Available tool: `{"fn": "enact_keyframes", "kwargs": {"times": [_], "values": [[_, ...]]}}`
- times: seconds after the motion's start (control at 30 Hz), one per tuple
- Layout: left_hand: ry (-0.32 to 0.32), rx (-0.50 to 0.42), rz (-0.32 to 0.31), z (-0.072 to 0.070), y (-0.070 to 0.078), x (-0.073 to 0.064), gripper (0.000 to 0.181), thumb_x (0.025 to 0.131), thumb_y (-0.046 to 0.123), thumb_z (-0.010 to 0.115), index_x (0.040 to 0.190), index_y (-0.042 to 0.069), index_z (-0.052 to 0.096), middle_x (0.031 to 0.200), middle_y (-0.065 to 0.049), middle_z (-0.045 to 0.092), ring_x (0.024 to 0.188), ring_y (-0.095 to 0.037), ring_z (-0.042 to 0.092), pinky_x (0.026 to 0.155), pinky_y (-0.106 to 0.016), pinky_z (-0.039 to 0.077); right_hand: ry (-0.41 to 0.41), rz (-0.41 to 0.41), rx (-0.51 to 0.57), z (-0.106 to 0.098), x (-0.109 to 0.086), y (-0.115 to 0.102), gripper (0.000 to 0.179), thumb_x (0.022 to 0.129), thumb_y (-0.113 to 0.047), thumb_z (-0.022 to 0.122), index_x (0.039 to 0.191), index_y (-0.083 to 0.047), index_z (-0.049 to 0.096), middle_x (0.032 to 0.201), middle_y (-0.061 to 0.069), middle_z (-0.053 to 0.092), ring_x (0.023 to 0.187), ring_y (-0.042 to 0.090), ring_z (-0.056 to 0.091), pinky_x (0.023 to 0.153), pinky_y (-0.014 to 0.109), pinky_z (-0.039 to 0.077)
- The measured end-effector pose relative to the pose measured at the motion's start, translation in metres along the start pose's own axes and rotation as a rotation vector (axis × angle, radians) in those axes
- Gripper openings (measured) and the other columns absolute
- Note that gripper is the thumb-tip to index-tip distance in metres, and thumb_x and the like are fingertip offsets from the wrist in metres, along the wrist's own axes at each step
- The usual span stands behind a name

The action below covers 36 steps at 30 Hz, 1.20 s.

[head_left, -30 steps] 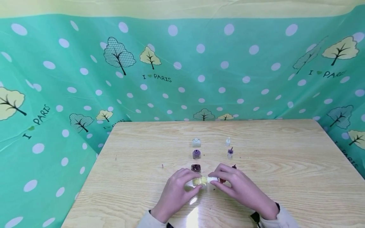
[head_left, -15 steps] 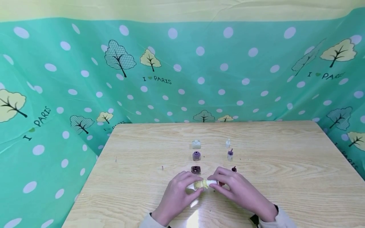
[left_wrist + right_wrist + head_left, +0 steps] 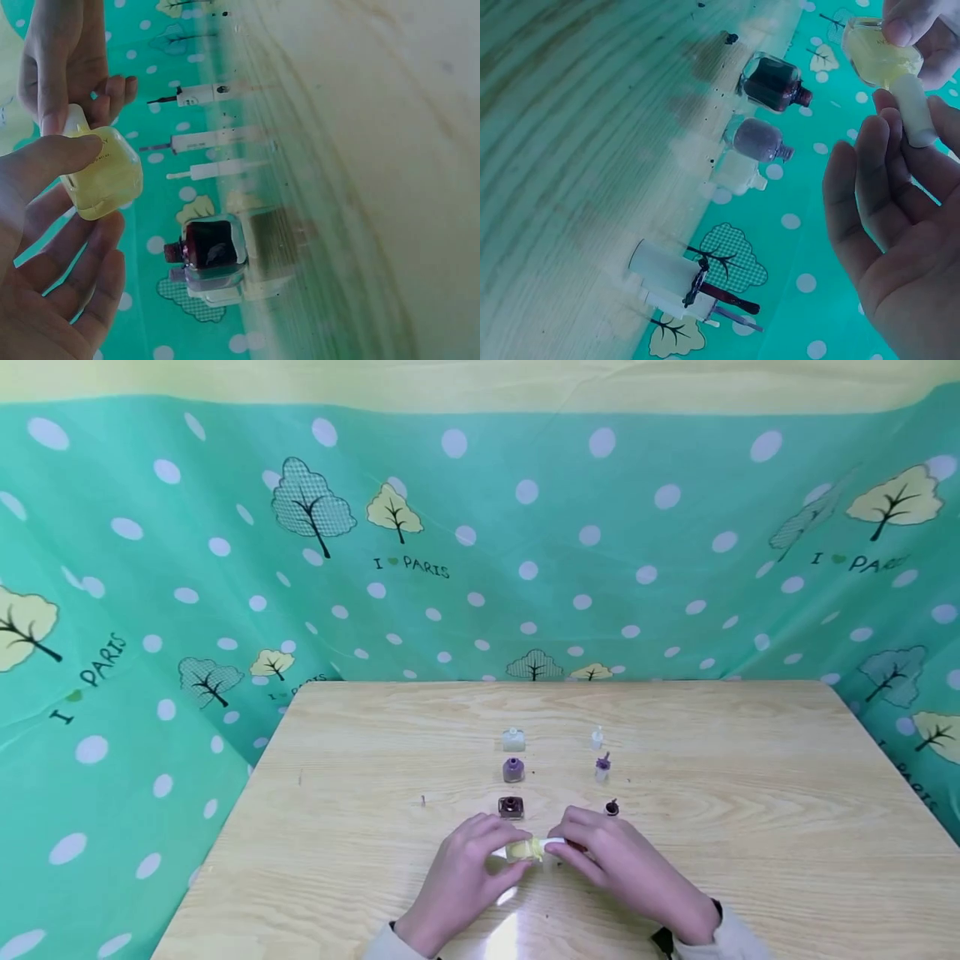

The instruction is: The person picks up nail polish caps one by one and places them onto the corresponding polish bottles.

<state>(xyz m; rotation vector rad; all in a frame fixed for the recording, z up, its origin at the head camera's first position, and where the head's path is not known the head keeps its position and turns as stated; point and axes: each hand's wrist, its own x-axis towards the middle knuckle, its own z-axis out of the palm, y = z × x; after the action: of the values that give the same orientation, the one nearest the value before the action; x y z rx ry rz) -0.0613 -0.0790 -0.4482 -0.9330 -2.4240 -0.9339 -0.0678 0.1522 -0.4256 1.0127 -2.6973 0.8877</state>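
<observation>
In the head view, my left hand (image 3: pixel 465 864) holds a small nail polish bottle (image 3: pixel 519 850) with yellow polish, lying sideways just above the table. Thumb and fingers pinch its flat sides, as the left wrist view shows on the yellow glass (image 3: pixel 112 184). My right hand (image 3: pixel 618 864) pinches the white cap (image 3: pixel 913 112) between thumb and fingers. That cap meets the bottle's neck; whether it is fully seated cannot be told. Uncapped nearby stand a dark red bottle (image 3: pixel 512 808), a purple bottle (image 3: pixel 513 771) and a pale bottle (image 3: pixel 513 741).
Right of the bottles, a white cap (image 3: pixel 597 739), a purple-brushed cap (image 3: pixel 603 768) and a dark-brushed cap (image 3: pixel 612 808) stand with brushes upward. Small dark specks dot the wooden table (image 3: pixel 360 860). A patterned green cloth (image 3: pixel 420 635) hangs behind it.
Both hands keep hold of the bottle and cap. My right fingers have shifted round the cap, and less of its white side shows now. The other bottles and caps stay put.
</observation>
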Motion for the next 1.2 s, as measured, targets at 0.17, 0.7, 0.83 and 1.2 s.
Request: {"fn": "enact_keyframes", "kwargs": {"times": [0.17,0.7,0.83,1.2], "values": [[-0.011,-0.004,-0.006,0.001,0.0,-0.003,0.03,0.078,0.023,0.084,0.105,0.017,0.074,0.104,0.008,0.071,0.097,-0.008,0.066,0.091,-0.026,0.055,-0.036,0.058,-0.004,0.0,0.002,-0.002,0.024,0.101,-0.03,0.057,0.083,-0.021,0.07,0.073,-0.023,0.05,0.061,-0.007,0.042,0.056,0.014,0.043],[-0.059,0.02,-0.021,-0.004,-0.006,0.003,0.032,0.077,0.023,0.085,0.105,0.014,0.074,0.102,0.004,0.073,0.094,-0.009,0.067,0.089,-0.025,0.056,-0.014,-0.009,0.033,-0.005,-0.001,0.002,0.018,0.091,-0.019,0.071,0.109,-0.02,0.068,0.094,-0.015,0.067,0.077,-0.006,0.055,0.067,0.018,0.054],[-0.046,0.027,-0.019,-0.003,-0.008,0.003,0.032,0.076,0.023,0.086,0.104,0.015,0.074,0.1,0.005,0.072,0.093,-0.008,0.066,0.087,-0.025,0.056,-0.016,0.018,0.027,-0.002,0.002,0.004,0.01,0.098,-0.026,0.062,0.102,-0.021,0.07,0.089,-0.016,0.066,0.075,-0.007,0.054,0.065,0.017,0.052],[-0.035,0.029,-0.024,0.0,-0.013,0.007,0.033,0.076,0.024,0.085,0.105,0.015,0.074,0.099,0.006,0.072,0.089,-0.006,0.066,0.084,-0.021,0.056,-0.007,0.028,0.033,0.0,0.004,0.009,0.017,0.093,-0.03,0.069,0.106,-0.02,0.068,0.083,-0.018,0.061,0.068,-0.007,0.051,0.057,0.014,0.047]]}}
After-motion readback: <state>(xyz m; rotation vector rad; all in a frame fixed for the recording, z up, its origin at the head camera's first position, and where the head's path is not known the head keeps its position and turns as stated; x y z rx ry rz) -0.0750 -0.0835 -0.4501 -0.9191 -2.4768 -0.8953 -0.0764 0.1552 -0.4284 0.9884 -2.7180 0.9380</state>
